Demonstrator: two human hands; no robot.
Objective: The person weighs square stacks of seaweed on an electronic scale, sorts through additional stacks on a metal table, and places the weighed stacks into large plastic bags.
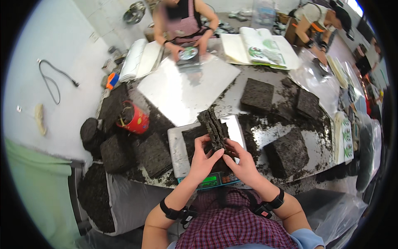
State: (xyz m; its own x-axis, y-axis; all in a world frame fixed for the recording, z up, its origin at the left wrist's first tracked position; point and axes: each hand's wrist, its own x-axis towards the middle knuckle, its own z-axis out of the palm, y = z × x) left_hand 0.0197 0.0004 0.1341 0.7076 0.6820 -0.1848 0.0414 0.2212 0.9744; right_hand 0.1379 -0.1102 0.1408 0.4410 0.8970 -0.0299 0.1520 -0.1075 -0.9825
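Both my hands hold a folded or stacked bundle of dark, flaky dried sheets (pixel 213 128) upright over a digital scale. My left hand (pixel 204 160) grips its near left side, and my right hand (pixel 241 160) grips the right side, thumbs close together. Beneath, more dark sheet material (pixel 192 137) lies on the pan of the scale (pixel 178 155), whose green display (pixel 210 180) is lit at the near edge. A dark block (pixel 154 154) sits left of the scale, and a larger one (pixel 287 152) to its right.
Several dark blocks (pixel 257 95) and crumbs cover parts of the table. A red container (pixel 136 119) stands at left, near an orange and blue tape dispenser (pixel 112 81). Across the table a person handles a round-labelled package (pixel 188 56); another works at plastic bags (pixel 320 77). An open sack (pixel 124 202) stands lower left.
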